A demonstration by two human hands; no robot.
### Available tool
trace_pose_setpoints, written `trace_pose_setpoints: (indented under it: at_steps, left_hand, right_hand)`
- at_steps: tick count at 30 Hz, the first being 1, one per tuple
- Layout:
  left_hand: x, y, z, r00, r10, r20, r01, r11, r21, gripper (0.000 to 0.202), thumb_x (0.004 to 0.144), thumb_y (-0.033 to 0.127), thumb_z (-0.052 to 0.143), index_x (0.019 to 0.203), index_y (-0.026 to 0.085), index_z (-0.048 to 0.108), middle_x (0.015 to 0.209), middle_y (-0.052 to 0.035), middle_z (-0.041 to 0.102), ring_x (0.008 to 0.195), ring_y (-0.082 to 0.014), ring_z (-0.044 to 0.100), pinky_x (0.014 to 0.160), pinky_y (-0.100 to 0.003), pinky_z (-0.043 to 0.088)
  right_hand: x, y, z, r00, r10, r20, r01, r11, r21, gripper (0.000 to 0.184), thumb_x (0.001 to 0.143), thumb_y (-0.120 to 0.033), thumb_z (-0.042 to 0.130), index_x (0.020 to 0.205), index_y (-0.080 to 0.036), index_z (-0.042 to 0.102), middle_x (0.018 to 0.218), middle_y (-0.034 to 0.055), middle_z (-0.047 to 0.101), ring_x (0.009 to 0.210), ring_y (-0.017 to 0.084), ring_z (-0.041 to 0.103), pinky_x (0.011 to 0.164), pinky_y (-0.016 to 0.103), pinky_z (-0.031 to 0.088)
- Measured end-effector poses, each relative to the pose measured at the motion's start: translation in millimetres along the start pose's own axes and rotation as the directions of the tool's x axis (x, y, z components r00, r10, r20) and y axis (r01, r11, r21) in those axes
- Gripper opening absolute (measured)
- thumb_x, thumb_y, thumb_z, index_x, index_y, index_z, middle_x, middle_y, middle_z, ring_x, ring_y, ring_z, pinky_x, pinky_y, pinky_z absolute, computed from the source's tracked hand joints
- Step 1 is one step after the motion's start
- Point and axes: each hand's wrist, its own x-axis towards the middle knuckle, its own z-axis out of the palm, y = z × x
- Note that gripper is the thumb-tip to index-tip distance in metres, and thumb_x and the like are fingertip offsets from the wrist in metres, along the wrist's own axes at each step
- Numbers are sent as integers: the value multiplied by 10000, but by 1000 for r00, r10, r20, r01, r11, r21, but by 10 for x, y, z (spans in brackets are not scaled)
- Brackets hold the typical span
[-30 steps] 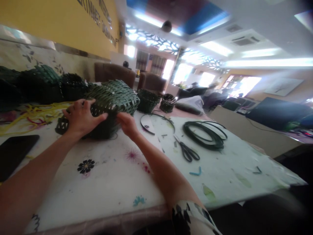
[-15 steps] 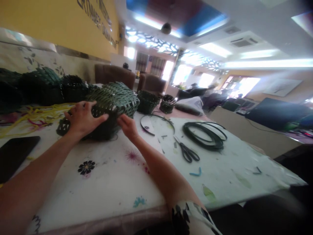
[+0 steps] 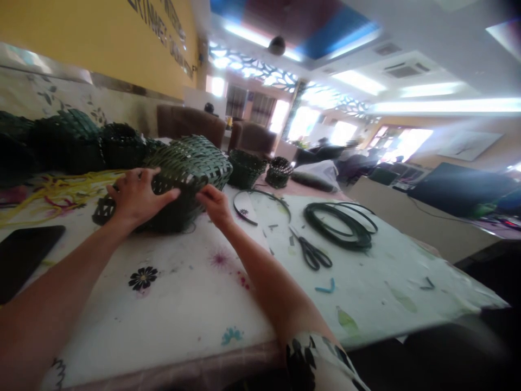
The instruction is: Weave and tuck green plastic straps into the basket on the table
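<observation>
A large dark green woven basket (image 3: pixel 191 157) lies tipped on the table, its latticed side facing up. My left hand (image 3: pixel 137 196) rests against its near left part and holds it, thumb stretched to the right and fingers spread. At the near right side of the weave, my right hand (image 3: pixel 215 205) is closed in a pinch, fingertips on the basket; whatever strand they grip is too small to make out. To the right, a curved dark strip (image 3: pixel 246 218) lies loose. Black-handled scissors (image 3: pixel 312 254) lie beside a coil of dark green strip (image 3: pixel 353 241).
Smaller woven baskets (image 3: pixel 245 169) stand behind, and more dark baskets (image 3: pixel 121 145) line the left wall. Yellow strands (image 3: pixel 67 190) are heaped at left, near a black flat device (image 3: pixel 26 260). Short offcuts and a bent blue piece (image 3: pixel 326 288) lie on the floral tablecloth (image 3: pixel 175 320).
My right hand has shifted slightly, its fingers drawn closer into a pinch at the basket's side. My left hand and the basket stay nearly in place.
</observation>
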Motion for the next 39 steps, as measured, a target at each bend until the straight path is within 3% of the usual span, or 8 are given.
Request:
trace_pose_setpoints:
  at_steps: [8,13,17,22,32,39]
  left_hand:
    - [5,-1,-2,1000,7,2,-7,1000,3,805,830,714,507,1477,235,502,1537,-175,440,1405,-467,386,1155,-701,259]
    - [-2,-6,3,1000,11,-6,-11,1000,19,810,834,723,497,1483,238,495,1542,-179,422,1419,-475,367,1155,-717,242]
    - [-40,16,0,1000,3,-22,-3,1000,29,823,825,722,521,1497,250,473,1559,-168,383,1438,-457,333,1183,-702,196]
    - [-63,28,-14,1000,10,-29,-9,1000,29,806,820,713,547,1486,265,477,1560,-152,372,1436,-436,330,1190,-660,215]
    - [-122,112,-60,999,-4,-51,5,1000,28,803,814,663,587,1484,232,486,1573,-164,357,1434,-443,330,1189,-640,223]
    - [-109,66,-35,997,59,-59,-59,998,4,814,783,669,628,1474,255,508,1566,-163,361,1434,-445,326,1179,-643,229]
  right_hand:
    - [0,-11,39,993,90,71,-98,988,122,223,810,-363,687,733,-213,542,693,-46,515,687,118,473,691,245,420]
    - [-52,-196,34,1000,10,11,-8,989,-149,193,858,-291,643,719,-207,539,670,-51,496,684,117,458,683,233,382]
    - [-106,-397,25,997,-67,-37,45,904,-425,240,897,-271,621,695,-212,507,638,-47,476,642,118,412,648,249,310]
    - [-100,-588,9,998,-55,-6,38,757,-653,242,922,-223,604,705,-217,497,673,-20,532,640,134,436,640,285,262]
    - [-136,-762,79,1000,-16,10,18,633,-774,201,964,-264,570,774,-201,576,697,22,575,618,143,447,633,317,208]
    - [-39,-867,-66,971,44,235,181,508,-842,164,997,-262,543,878,-205,641,777,22,647,668,154,518,625,307,214]
